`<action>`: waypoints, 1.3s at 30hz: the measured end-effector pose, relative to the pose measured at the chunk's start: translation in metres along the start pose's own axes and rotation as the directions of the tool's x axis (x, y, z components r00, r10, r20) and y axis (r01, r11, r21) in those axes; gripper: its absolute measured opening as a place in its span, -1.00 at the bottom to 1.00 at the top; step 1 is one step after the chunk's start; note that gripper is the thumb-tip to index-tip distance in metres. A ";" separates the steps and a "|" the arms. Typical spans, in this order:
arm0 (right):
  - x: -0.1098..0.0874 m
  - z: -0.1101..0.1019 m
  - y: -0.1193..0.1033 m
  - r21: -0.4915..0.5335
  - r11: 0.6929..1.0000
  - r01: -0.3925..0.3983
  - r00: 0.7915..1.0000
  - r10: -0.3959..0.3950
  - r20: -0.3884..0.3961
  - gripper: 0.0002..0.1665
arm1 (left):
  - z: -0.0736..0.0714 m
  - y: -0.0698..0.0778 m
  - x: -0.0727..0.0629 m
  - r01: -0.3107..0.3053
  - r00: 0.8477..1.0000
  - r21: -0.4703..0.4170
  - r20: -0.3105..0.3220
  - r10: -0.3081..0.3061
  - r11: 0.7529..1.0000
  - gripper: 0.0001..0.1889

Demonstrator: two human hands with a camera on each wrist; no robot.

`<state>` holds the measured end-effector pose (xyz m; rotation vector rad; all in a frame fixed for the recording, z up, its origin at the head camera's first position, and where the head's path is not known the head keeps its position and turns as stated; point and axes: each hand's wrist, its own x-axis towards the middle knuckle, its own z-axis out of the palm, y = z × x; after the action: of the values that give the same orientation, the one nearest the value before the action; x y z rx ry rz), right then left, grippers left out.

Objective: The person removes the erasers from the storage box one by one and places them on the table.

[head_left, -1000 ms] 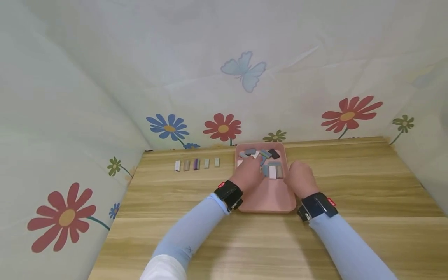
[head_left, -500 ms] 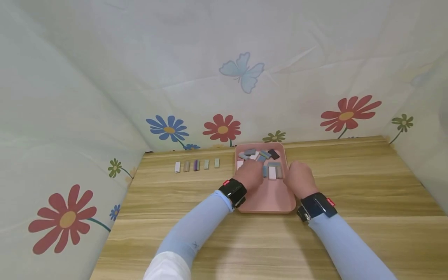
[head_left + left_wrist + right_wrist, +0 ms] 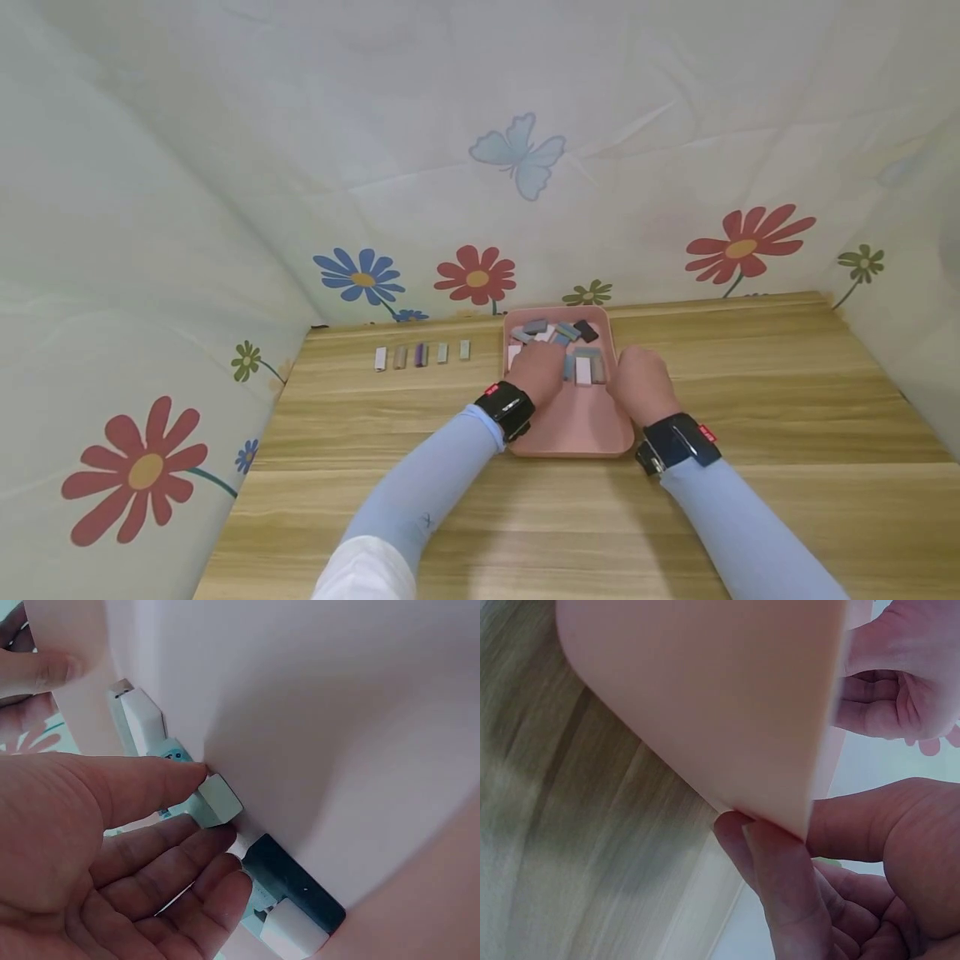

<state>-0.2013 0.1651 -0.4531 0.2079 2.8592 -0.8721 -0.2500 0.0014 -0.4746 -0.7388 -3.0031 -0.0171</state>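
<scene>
My left hand (image 3: 536, 369) is inside the pink tray (image 3: 573, 429), over its left side. In the left wrist view its thumb and fingers pinch a pale green block (image 3: 222, 800) that looks like an eraser. A white eraser (image 3: 142, 718) and a black eraser (image 3: 292, 881) lie close by. My right hand (image 3: 645, 385) grips the tray's right edge; the right wrist view shows thumb and fingers pinching the tray wall (image 3: 765, 750). Beside the left hand, a white eraser (image 3: 583, 371) lies on others in the tray.
Left of the tray, several erasers stand in a spaced row on the wooden table (image 3: 360, 425), among them a purple one (image 3: 421, 354) and a white one (image 3: 380, 358). More erasers, including a black one (image 3: 586, 331), are jumbled at the tray's back. A flowered cloth (image 3: 615, 192) hangs behind.
My left hand has shifted slightly to the right within the tray, its forearm following. The right hand stays at the tray's edge, and the row of erasers has not moved.
</scene>
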 end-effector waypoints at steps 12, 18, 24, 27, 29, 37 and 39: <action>-0.001 0.002 0.001 0.012 0.999 0.030 0.999 -0.030 -0.015 -0.88 | -0.008 0.005 -0.021 -0.018 0.988 -0.119 0.148 0.035 0.993 -0.86; 0.001 0.003 0.003 -0.002 1.000 0.031 0.999 -0.031 -0.012 -0.86 | -0.015 0.007 -0.033 -0.032 0.964 -0.166 0.256 0.074 0.986 -0.90; 0.002 0.004 0.004 0.011 1.000 0.024 1.000 -0.024 -0.015 -0.83 | -0.024 0.000 -0.041 -0.042 0.961 -0.278 0.250 0.115 0.960 -0.88; 0.002 0.004 0.003 0.021 1.000 0.012 1.000 -0.012 -0.009 -0.80 | -0.039 -0.013 -0.043 0.008 0.975 -0.358 0.209 0.072 0.934 -0.80; 0.001 0.005 0.003 0.016 1.000 0.008 1.000 -0.007 -0.007 -0.78 | -0.053 -0.025 -0.044 0.062 0.982 -0.417 0.188 0.019 0.907 -0.75; 0.002 0.006 0.002 0.009 1.000 0.008 1.000 -0.008 -0.001 -0.80 | -0.071 -0.100 -0.052 0.271 0.959 -0.528 0.076 -0.273 0.805 -0.69; 0.001 0.005 0.002 0.009 1.000 0.014 1.000 -0.014 -0.004 -0.81 | -0.067 -0.114 -0.056 0.294 0.947 -0.552 0.060 -0.315 0.780 -0.66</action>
<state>-0.2014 0.1638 -0.4586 0.1909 2.8643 -0.8876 -0.2504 -0.1270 -0.4105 -0.2413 -3.0488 -0.9434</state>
